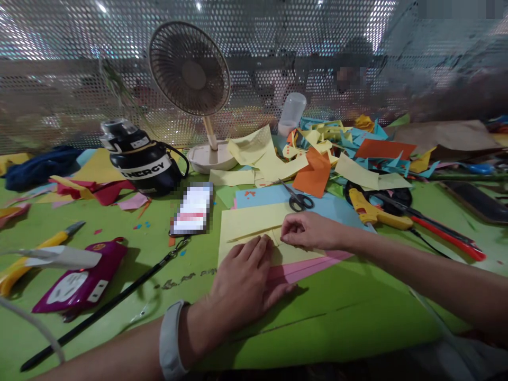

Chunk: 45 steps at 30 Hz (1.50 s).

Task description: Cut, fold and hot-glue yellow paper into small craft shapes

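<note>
A sheet of pale yellow paper (242,219) lies in front of me on the green table, over pink paper (297,269) and light blue paper (331,203). Across it runs a narrow raised yellow fold or strip (248,234). My left hand (242,272) rests flat over the lower part of the paper, fingers stretched out and thumb apart. Close to those fingertips, my right hand (307,231) is closed, its fingers curled in a pinch against the yellow sheet; what they grip is hidden. Black-handled scissors (300,203) lie just behind my right hand.
A yellow glue gun (375,211) and red-handled cutter (448,238) lie right. Paper scraps (313,166), a fan (212,156) and a black bottle (146,169) stand behind. A phone (193,208), purple pouch-like device (81,280) and yellow cutter (43,246) are left.
</note>
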Motion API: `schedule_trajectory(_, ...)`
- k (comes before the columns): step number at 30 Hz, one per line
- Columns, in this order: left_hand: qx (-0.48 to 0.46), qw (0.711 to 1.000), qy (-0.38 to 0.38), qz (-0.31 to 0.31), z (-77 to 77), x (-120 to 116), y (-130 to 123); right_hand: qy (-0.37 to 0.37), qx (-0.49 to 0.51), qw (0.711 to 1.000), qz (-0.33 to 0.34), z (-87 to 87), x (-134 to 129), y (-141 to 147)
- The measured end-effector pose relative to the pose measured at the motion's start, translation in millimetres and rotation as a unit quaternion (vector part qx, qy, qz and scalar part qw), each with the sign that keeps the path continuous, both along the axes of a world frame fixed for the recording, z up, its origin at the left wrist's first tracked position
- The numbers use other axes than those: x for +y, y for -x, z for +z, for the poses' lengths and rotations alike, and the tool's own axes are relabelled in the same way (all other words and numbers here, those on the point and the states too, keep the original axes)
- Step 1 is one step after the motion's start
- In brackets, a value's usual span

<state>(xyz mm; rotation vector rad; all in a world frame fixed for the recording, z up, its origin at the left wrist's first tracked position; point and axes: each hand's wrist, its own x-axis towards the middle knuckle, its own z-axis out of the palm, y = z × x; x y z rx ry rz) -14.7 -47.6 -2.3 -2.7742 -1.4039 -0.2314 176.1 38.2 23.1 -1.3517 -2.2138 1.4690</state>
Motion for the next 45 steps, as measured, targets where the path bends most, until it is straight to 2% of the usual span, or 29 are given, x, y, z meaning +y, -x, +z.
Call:
schedule_trajectory(4,0.006,1.0,-0.01,-0.001,-0.1,0,0,-0.01,0.019,1.0,0.011,1.8,-1,-6)
schedule_trajectory(8,0.012,1.0,-0.018,0.003,-1.0,0,0,-0.027,0.023,0.999,0.034,18.4,4,-15)
schedule_trajectory(11,0.012,1.0,-0.027,-0.006,-2.7,0,0,-0.104,0.032,0.994,0.003,36.9,5,-23)
schedule_trajectory(15,0.005,1.0,-0.029,-0.001,-4.1,-1,0,-0.255,-0.005,0.966,-0.038,50.9,0,-31)
schedule_trajectory(17,0.003,1.0,-0.027,0.003,-3.3,-1,0,-0.28,-0.04,0.959,-0.027,48.6,-5,-29)
schedule_trajectory(18,0.004,1.0,-0.023,0.004,-2.6,-1,0,-0.267,-0.058,0.962,-0.012,45.3,-6,-27)
schedule_trajectory(21,0.012,1.0,-0.012,0.004,-0.5,-1,-1,-0.167,-0.094,0.981,0.036,31.5,-9,-17)
schedule_trajectory(23,0.012,1.0,-0.011,0.004,0.1,0,-2,-0.11,-0.093,0.989,0.041,22.4,-7,-10)
schedule_trajectory(27,-0.003,1.0,-0.025,0.0,-1.1,0,-2,-0.066,-0.087,0.994,0.026,9.5,0,1)
schedule_trajectory(30,-0.013,1.0,-0.023,-0.006,-1.9,0,-1,-0.077,-0.123,0.989,0.023,4.4,4,6)
schedule_trajectory(33,-0.013,1.0,-0.003,-0.005,-1.1,0,-1,-0.125,-0.164,0.978,0.022,2.7,4,9)
schedule_trajectory(39,-0.005,1.0,0.024,0.005,2.4,1,-2,-0.198,-0.183,0.963,0.025,-1.5,1,9)
schedule_trajectory(45,0.007,1.0,0.012,0.008,3.1,1,-2,-0.202,-0.189,0.961,0.011,-3.3,-1,8)
